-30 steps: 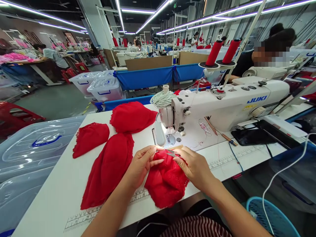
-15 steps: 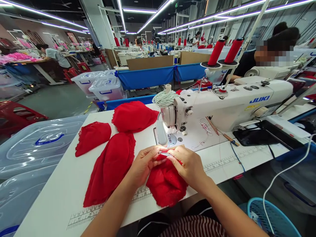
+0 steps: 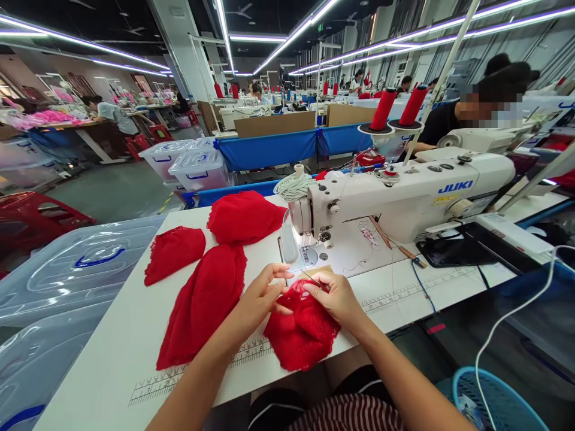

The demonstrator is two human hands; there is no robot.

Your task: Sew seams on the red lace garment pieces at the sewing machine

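A red fabric piece with a scalloped edge hangs over the front edge of the white sewing table. My right hand pinches its upper edge between thumb and fingers. From that grip a thin dark pointed thing sticks out to the left; its kind is too small to tell. My left hand is open at the piece's left side, fingers apart, with the lower fingers over the red cloth. Just beyond both hands stands the white sewing machine, its needle area lit.
Left of my hands lie a long red piece, a small red piece and another red piece. To the right are a wooden-handled tool and a black phone-like slab. Clear plastic boxes flank the table; a blue basket stands below.
My left fingers have let go of the cloth edge and spread apart. My right hand still pinches it. The silvery thing between my hands no longer shows there. The camera view has shifted slightly.
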